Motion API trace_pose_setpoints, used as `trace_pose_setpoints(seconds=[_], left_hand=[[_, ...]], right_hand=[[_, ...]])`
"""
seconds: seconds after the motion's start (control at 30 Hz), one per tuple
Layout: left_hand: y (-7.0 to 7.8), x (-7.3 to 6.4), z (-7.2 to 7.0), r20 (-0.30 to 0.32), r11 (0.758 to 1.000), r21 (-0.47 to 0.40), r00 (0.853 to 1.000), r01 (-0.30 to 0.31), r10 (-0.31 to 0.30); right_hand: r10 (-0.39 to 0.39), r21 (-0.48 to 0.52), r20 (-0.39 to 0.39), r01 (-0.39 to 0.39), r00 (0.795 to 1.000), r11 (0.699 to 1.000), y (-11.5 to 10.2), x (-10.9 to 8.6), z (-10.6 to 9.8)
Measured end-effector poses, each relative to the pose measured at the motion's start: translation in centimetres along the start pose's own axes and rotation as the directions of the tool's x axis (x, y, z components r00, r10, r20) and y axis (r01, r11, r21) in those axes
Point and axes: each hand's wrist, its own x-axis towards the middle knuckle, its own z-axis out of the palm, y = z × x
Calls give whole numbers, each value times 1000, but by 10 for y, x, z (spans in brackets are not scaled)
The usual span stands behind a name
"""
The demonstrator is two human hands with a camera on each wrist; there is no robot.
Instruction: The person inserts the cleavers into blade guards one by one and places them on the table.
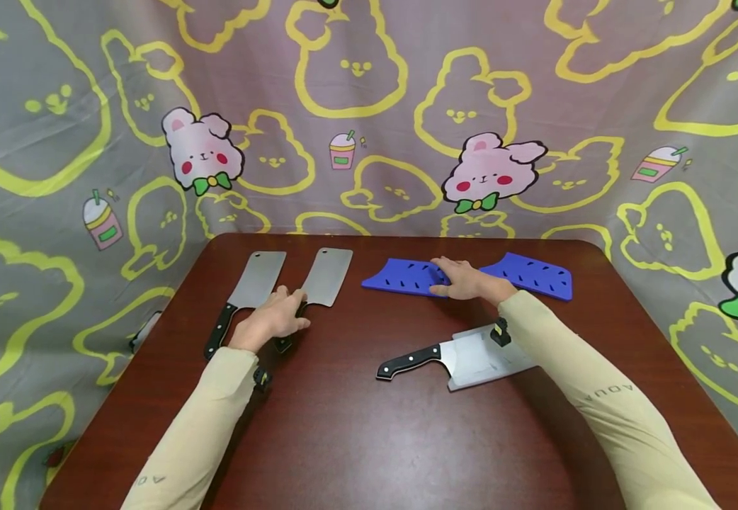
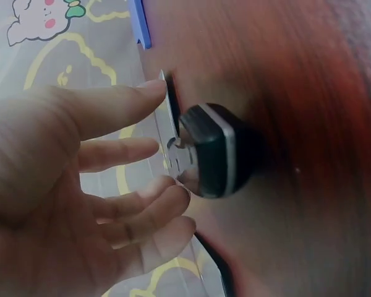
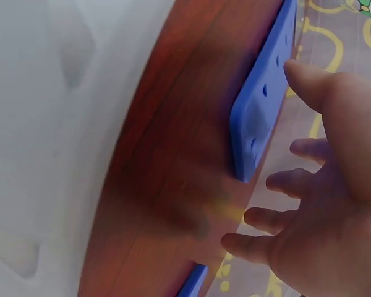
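Note:
Two bare cleavers lie at the back left of the table. My left hand [image 1: 276, 314] hovers over the black handle of the right-hand cleaver [image 1: 327, 275]; the other cleaver [image 1: 259, 276] lies to its left. In the left wrist view, the fingers and thumb are spread near that handle's butt [image 2: 213, 148], not gripping it; whether a fingertip touches it, I cannot tell. My right hand [image 1: 461, 278] reaches over the right end of a blue blade sheath [image 1: 397, 278] with slots. In the right wrist view its fingers stand apart from the sheath [image 3: 260, 111], holding nothing.
A second blue sheath [image 1: 537, 278] lies right of the right hand. Nearer, under the right forearm, lies a cleaver with a black handle [image 1: 410, 361], its blade in a whitish sheath [image 1: 480, 361]. A patterned curtain [image 1: 369, 106] hangs behind the brown table [image 1: 343, 439].

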Motion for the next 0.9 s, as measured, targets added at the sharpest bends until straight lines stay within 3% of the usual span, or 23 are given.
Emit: trace_pose_setpoints(seconds=[0.2, 0.33, 0.53, 0.9], left_hand=[[-5, -2, 2, 66, 1000, -5, 998, 22, -22], [-8, -2, 2, 75, 1000, -20, 997, 16, -15], [-10, -3, 1, 126, 998, -45, 991, 44, -38], [-11, 2, -2, 85, 999, -37, 996, 39, -36]], right_hand=[[44, -12, 60, -43, 997, 999, 1, -1, 3], [85, -65, 90, -79, 992, 995, -2, -3, 3], [95, -116, 84, -85, 992, 990, -7, -4, 2], [71, -35, 84, -68, 994, 997, -5, -3, 3]])
